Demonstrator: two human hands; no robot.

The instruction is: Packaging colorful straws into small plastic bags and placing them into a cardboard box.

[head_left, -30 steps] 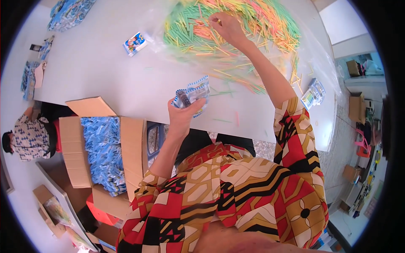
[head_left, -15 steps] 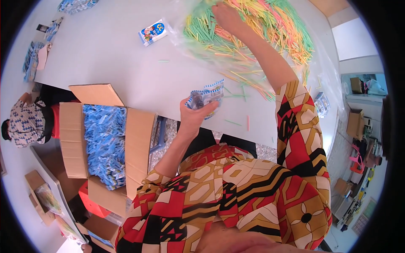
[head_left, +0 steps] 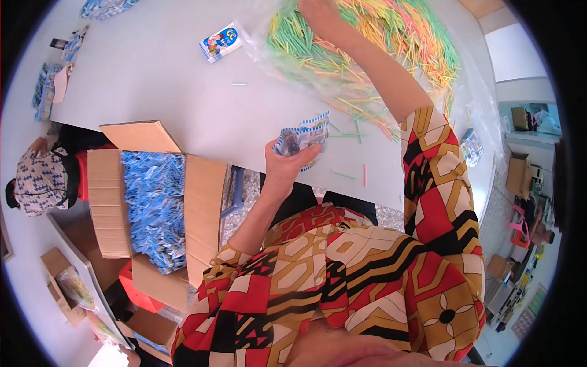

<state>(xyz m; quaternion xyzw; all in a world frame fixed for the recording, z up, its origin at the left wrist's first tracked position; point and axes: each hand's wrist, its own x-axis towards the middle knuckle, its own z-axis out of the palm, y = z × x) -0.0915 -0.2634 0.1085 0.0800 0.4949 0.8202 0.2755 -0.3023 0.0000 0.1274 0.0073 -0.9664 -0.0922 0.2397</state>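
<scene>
My left hand (head_left: 287,166) is closed around a clear plastic packet (head_left: 313,134) with blue-and-white striped edges, held above the near side of the white table. The packet stands upright with its mouth partly spread. My right hand (head_left: 320,19) reaches to the far side, over a large heap of thin straw-like sticks (head_left: 403,37) in green, yellow, orange and pink. Its fingertips run out at the upper rim of the view, so their grip is hidden. Clear plastic sheeting (head_left: 260,52) lies under and around the heap.
A flat printed packet (head_left: 221,42) lies left of the heap. Loose sticks (head_left: 365,175) are scattered near the table's front edge. An open cardboard box (head_left: 110,202) full of blue packets stands at my left. More packets (head_left: 471,147) lie at the right edge. Another person (head_left: 43,177) sits far left.
My right hand has shifted slightly left and farther away over the heap. My left hand and its packet show only a small shift to the right, along with the whole view.
</scene>
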